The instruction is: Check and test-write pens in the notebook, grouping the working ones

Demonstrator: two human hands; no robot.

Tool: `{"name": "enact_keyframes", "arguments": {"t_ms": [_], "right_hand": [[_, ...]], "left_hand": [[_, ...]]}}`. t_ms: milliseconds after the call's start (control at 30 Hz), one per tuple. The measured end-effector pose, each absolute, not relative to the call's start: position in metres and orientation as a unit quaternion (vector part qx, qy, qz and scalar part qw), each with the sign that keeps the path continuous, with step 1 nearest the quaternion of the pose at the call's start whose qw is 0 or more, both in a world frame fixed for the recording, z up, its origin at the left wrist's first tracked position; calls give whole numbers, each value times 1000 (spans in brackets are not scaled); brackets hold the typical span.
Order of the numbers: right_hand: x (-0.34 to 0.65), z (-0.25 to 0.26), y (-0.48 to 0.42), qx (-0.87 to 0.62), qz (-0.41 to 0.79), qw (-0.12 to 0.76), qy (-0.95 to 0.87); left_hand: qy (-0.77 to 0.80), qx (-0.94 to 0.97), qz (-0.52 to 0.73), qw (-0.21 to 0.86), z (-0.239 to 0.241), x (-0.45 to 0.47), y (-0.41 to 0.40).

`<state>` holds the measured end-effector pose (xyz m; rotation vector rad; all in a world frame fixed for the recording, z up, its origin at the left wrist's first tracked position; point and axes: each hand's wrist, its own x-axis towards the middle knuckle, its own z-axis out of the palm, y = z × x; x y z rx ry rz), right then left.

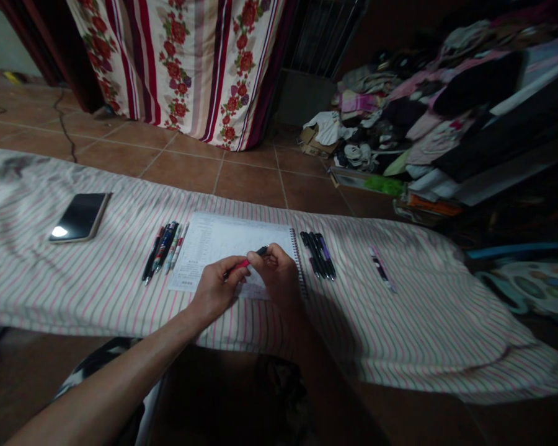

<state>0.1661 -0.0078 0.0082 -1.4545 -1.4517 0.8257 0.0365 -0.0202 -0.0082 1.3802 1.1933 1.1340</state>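
Observation:
Both my hands hold one pen with a red body and black end over a spiral notebook lying open on a striped cloth. My left hand pinches the red end. My right hand grips the black end, fingers curled. Left of the notebook lie several pens in a row. Right of it lies another group of dark pens, one purple. A single pink and black pen lies further right.
A dark smartphone rests on the cloth at the left. Behind is tiled floor, a floral striped fabric hanging down, and a heap of clothes and boxes at the right.

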Motion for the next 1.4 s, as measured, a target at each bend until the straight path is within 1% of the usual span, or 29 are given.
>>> {"name": "enact_keyframes", "arguments": {"t_ms": [300,533,800,867,967,1067,1267,1400], "right_hand": [[158,-1,-5,-636,249,441,-583],[158,-2,-2,-632,257,445,-580],[162,1,-3,-623,313,433,-571],[165,1,-1,-604,354,460,-546],[171,-1,1,-537,447,500,-511],[175,-1,0,-485,499,494,-521],[177,1,-1,-496,514,499,-491],[176,4,-1,-516,489,498,-498]], "left_hand": [[492,594,465,434,-13,43,-28],[477,551,488,480,-14,46,-29],[442,460,509,578,-3,47,-25],[439,429,514,599,-1,46,-25],[432,399,519,621,1,44,-25],[425,389,515,635,1,42,-24],[412,410,507,636,-3,42,-23],[427,429,499,621,-3,42,-23]]}}
